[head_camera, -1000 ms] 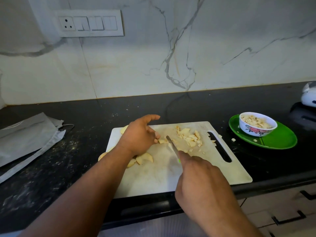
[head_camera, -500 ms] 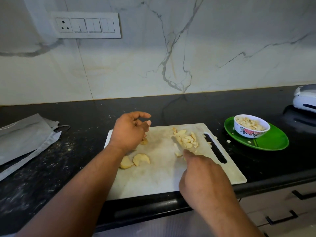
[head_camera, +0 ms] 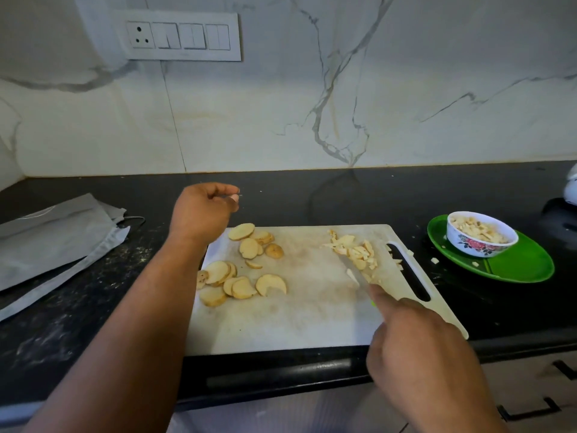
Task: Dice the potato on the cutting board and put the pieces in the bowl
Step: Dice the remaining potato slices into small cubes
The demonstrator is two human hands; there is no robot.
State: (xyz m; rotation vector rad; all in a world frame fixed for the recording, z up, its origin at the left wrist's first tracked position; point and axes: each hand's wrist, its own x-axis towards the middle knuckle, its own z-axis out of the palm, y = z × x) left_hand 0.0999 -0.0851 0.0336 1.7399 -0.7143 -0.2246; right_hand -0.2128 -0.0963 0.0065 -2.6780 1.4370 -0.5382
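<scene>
A white cutting board (head_camera: 306, 310) lies on the black counter. Several round potato slices (head_camera: 240, 270) are spread over its left half. A heap of diced pieces (head_camera: 356, 251) sits at its right, beside the handle slot. My right hand (head_camera: 415, 348) grips a knife (head_camera: 356, 271) whose blade lies against the heap. My left hand (head_camera: 203, 214) hovers above the board's far left corner, fingers loosely curled, holding nothing that I can see. A flowered white bowl (head_camera: 477, 242) with diced potato stands on a green plate (head_camera: 524, 264) to the right.
A grey folded cloth or bag (head_camera: 53, 242) lies on the counter at the left. A white appliance (head_camera: 571, 189) shows at the right edge. A few stray potato bits lie on the plate and counter. The marble wall carries a switch panel (head_camera: 181, 37).
My left hand has lifted off the slices and drawn back towards the board's far left corner, uncovering them. The knife has pushed diced pieces towards the right.
</scene>
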